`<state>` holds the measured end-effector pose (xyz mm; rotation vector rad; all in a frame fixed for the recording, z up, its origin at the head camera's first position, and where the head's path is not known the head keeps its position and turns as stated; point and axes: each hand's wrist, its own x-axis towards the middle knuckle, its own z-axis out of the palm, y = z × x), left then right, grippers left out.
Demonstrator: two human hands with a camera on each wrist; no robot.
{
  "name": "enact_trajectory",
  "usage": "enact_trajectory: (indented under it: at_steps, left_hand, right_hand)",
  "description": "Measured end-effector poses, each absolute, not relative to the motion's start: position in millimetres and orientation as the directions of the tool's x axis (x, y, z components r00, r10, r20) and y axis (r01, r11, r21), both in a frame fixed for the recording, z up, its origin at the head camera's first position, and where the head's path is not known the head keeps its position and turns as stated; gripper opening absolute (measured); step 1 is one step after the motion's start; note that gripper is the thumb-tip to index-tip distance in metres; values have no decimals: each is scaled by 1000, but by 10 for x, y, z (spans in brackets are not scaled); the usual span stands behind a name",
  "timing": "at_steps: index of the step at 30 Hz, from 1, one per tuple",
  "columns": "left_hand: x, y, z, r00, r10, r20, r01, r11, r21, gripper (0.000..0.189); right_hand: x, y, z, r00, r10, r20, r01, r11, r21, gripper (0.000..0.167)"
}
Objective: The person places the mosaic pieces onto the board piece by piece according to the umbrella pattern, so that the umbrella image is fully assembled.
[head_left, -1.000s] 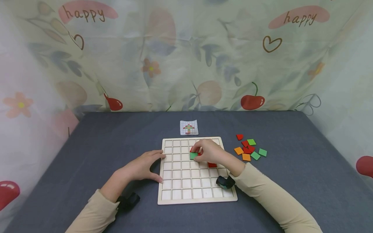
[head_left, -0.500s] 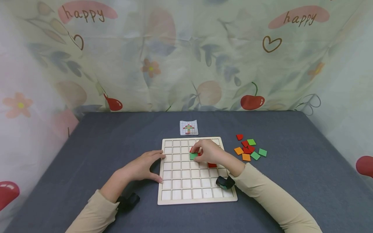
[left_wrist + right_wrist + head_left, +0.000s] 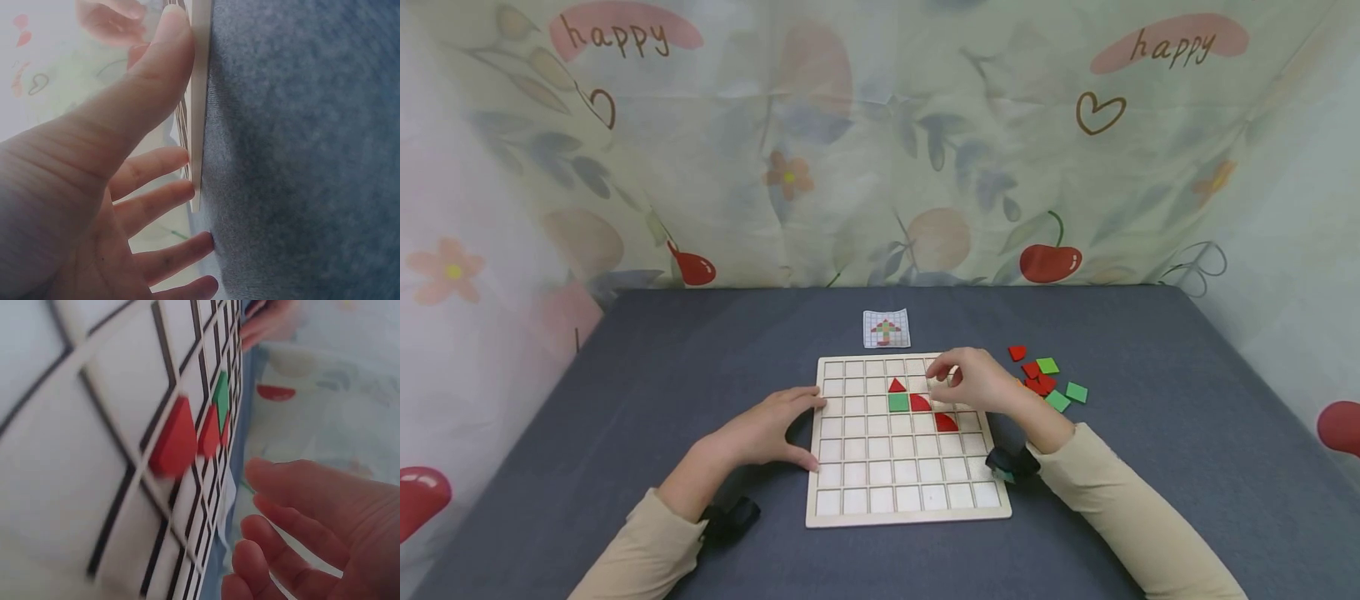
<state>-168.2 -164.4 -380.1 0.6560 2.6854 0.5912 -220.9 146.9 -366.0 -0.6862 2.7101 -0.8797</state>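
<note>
A pale wooden grid board (image 3: pixel 908 520) lies on the table. In its cells sit a red triangle (image 3: pixel 897 386), a green square tile (image 3: pixel 898 402) below it, a red rounded tile (image 3: pixel 920 403) beside that, and another red rounded tile (image 3: pixel 946 422) one row lower. My left hand (image 3: pixel 767 429) touches the board's left edge with spread thumb and fingers, as the left wrist view also shows. Above the board's upper right part is my right hand (image 3: pixel 973 379), its fingers loosely bent. Nothing shows between them in the right wrist view.
Loose red, green and orange tiles lie right of the board, among them a green tile (image 3: pixel 1077 392); the right hand partly hides the orange ones. Behind the board lies a small pattern card (image 3: pixel 886 329). A printed curtain (image 3: pixel 865 150) hangs along the table's back edge.
My right hand has left the green square tile and moved right and up, uncovering the red tiles beside it. The left hand has stayed at the board's edge.
</note>
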Motion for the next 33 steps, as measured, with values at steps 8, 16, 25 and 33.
enact_trajectory:
  at_steps: [8,16,25,33]
  left_hand:
    - [-1682,-1636,-3788,-849,484,-213,355,821,448,87]
    - [-1678,-1633,-3776,-847,484,-218,352,820,452,87]
    - [-1677,-1643,-3784,-845,488,-217,355,816,456,87]
    - [-1670,-1643,-3776,-849,482,-218,350,820,453,87]
  right_hand:
    - [-2257,1996,-3648,-912,-408,-40,-306,743,-595,27]
    - [-2251,2431,-3613,-940,-326,-103,-206,780,-591,32]
    - [-2205,2776,-3632,-954,-272,-127,-154,807,-571,32]
    - [-2168,2941,-3699,-937,-287,-199,-124,806,-579,37]
